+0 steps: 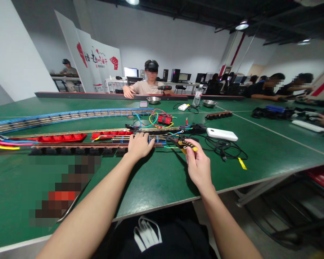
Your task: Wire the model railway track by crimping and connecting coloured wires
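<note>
My left hand (139,146) lies palm down across a long rail track assembly (108,145), with the thumb apart from the fingers. The track has brown and brass-coloured rails on black supports, and blue parts show beside the hand. In my right hand (198,163) is a pair of pliers (189,145) with yellow and black handles. Its dark jaws point left, close to the track's right end and several thin coloured wires. Whether the jaws touch a wire, I cannot tell. Red trays (62,137) sit along the track's far side.
A curved blue track (56,117) runs behind. Right of the pliers lie a white power strip (221,134), coiled black cable (229,147) and yellow tape (242,163). Metal bowls (153,100) and a bottle (198,95) stand farther back. A person (151,81) with a drill sits opposite.
</note>
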A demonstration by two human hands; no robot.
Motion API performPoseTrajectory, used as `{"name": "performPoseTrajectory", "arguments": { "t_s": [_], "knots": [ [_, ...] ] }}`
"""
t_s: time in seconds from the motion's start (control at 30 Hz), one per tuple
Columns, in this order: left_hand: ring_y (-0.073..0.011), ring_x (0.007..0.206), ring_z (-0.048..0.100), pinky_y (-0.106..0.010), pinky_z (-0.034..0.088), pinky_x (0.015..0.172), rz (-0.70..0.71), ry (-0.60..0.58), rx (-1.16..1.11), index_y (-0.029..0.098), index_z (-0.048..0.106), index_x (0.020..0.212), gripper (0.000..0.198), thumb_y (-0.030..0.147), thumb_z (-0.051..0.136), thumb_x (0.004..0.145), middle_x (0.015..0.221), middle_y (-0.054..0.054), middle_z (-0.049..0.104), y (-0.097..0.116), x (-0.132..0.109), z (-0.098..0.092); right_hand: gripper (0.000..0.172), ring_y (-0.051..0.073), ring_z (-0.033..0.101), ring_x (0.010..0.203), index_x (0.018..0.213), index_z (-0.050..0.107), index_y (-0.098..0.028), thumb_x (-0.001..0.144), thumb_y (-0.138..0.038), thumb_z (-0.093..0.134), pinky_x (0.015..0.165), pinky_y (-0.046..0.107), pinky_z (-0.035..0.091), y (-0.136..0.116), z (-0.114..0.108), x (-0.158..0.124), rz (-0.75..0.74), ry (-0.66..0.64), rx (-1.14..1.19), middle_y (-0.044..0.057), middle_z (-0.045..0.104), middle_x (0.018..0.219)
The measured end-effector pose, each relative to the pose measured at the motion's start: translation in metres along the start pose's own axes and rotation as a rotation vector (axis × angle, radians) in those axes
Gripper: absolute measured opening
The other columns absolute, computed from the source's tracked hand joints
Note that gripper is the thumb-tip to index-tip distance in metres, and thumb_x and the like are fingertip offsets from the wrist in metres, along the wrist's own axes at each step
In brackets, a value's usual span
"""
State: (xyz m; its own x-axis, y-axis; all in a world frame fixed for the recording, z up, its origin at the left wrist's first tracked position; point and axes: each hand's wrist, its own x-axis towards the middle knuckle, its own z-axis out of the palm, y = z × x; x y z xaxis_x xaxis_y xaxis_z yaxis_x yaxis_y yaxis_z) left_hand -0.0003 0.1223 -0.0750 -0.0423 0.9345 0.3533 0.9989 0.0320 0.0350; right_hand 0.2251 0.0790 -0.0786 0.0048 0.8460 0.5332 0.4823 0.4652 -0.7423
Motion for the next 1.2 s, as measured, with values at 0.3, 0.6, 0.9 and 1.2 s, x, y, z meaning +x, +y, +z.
{"name": "performPoseTrajectory", "arguments": {
  "t_s": [0.3, 0.6, 0.9, 1.2],
  "knots": [
    [-0.0312, 0.113, 0.054, -0.048, 0.035, 0.096, -0.006, -0.01, 0.019, 0.016, 0.06, 0.116, 0.048, 0.048, 0.029, 0.095, 0.12, -0.015, 0.063, 0.0024, -0.0006, -0.0017, 0.04, 0.013, 0.056, 0.051, 0.128, 0.055, -0.02, 0.096, -0.037, 0.038, 0.055, 0.022, 0.043, 0.0052, 0.0009, 0.0037, 0.003, -0.046, 0.033, -0.004, 0.053, 0.058],
    [-0.0313, 0.113, 0.055, -0.048, 0.035, 0.096, 0.002, -0.005, 0.029, 0.015, 0.059, 0.117, 0.048, 0.047, 0.03, 0.096, 0.121, -0.015, 0.063, 0.0028, -0.0016, -0.0017, 0.043, 0.015, 0.065, 0.066, 0.133, 0.052, -0.019, 0.096, -0.034, 0.036, 0.067, 0.023, 0.047, 0.0076, 0.0035, 0.0044, -0.027, -0.124, -0.043, 0.0, 0.063, 0.068],
    [-0.0305, 0.114, 0.054, -0.046, 0.034, 0.097, -0.004, -0.003, 0.029, 0.016, 0.059, 0.117, 0.047, 0.047, 0.03, 0.096, 0.121, -0.015, 0.063, 0.0029, -0.0017, -0.0011, 0.047, 0.02, 0.063, 0.094, 0.139, 0.046, -0.019, 0.098, -0.039, 0.034, 0.084, 0.031, 0.048, 0.003, 0.0042, 0.0011, -0.104, -0.283, -0.077, 0.008, 0.067, 0.101],
    [-0.0302, 0.113, 0.054, -0.047, 0.034, 0.097, 0.0, -0.003, 0.041, 0.015, 0.059, 0.118, 0.048, 0.047, 0.03, 0.096, 0.122, -0.014, 0.063, 0.0037, -0.0016, -0.001, 0.039, 0.02, 0.058, 0.093, 0.127, 0.063, -0.022, 0.091, -0.026, 0.05, 0.088, 0.035, 0.046, 0.0072, 0.0078, -0.0019, -0.217, -0.291, -0.181, 0.008, 0.062, 0.098]
  ]
}}
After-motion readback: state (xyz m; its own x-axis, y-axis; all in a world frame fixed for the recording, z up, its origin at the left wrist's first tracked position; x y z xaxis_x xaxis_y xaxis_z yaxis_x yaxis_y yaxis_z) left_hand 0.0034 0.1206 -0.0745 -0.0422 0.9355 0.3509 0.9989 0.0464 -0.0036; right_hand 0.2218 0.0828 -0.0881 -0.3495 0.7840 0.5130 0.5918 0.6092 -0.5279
